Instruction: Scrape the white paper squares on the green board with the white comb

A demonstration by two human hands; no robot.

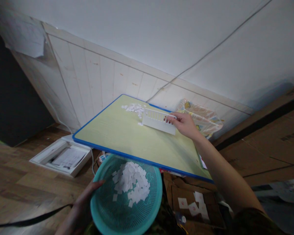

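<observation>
Teal basket, slotted plate, long axis leftward from right hand

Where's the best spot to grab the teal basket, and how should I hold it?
Probably the left side of the teal basket's rim, coming from outside, thumb over the edge and fingers beneath. The left hand's thumb lies there. The far rim sits close to the table, leaving the left side freer; loose paper squares inside suggest keeping it fairly level.
</observation>
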